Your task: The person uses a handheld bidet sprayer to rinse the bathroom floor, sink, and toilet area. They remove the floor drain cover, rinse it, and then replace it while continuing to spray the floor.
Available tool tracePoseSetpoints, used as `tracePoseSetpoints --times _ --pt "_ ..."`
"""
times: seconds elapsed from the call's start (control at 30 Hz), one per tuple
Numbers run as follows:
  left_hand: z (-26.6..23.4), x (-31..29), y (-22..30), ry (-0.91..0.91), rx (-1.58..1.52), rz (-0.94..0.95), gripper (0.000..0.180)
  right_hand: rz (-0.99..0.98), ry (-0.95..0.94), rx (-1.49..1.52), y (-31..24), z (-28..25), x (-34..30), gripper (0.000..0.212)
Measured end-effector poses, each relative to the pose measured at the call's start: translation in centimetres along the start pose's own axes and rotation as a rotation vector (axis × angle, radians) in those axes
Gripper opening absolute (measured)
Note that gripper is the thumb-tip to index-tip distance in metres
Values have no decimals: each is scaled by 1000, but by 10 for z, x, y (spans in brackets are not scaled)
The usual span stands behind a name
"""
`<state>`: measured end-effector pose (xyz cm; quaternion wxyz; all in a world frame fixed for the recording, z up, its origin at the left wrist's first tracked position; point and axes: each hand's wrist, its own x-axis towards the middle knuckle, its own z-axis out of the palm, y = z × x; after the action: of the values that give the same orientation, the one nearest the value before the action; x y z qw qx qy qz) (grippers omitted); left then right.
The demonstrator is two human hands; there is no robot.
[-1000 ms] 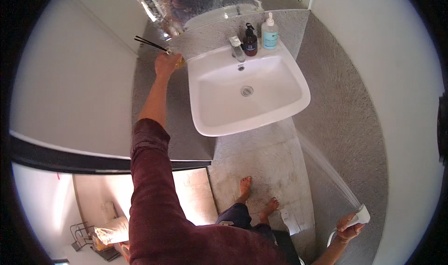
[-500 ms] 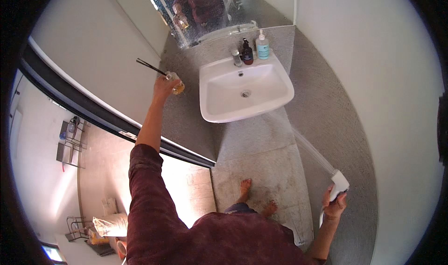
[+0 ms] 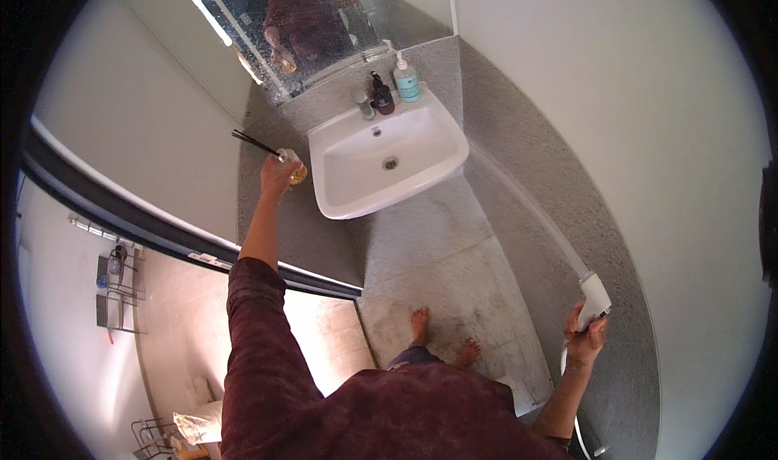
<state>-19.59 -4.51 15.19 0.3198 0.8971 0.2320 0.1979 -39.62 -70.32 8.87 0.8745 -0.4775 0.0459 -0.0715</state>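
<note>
Spraying, I judge; my right hand (image 3: 587, 345) grips the sprayer (image 3: 595, 295), left hand (image 3: 275, 178) the reed bottle (image 3: 297, 170); next needs steady aim.

White sprayer (image 3: 596, 296), glass reed diffuser (image 3: 297, 171)

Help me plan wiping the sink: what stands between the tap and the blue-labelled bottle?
One dark pump bottle stands between the tap and the blue-labelled bottle, along the back of the sink; the head view shows this.

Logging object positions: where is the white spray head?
In the head view, the white spray head is below and right of the washbasin, in the person's right hand.
</note>
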Motion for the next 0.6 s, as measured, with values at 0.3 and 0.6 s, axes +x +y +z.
tracePoseSetpoints --times 0.3,0.6 --pt "103 112 -40 2 8 -1 81 -83 -18 -15 -4 -16 17 60" --pt "187 201 -85 13 -68 50 69 81 105 -59 27 -9 22 65"
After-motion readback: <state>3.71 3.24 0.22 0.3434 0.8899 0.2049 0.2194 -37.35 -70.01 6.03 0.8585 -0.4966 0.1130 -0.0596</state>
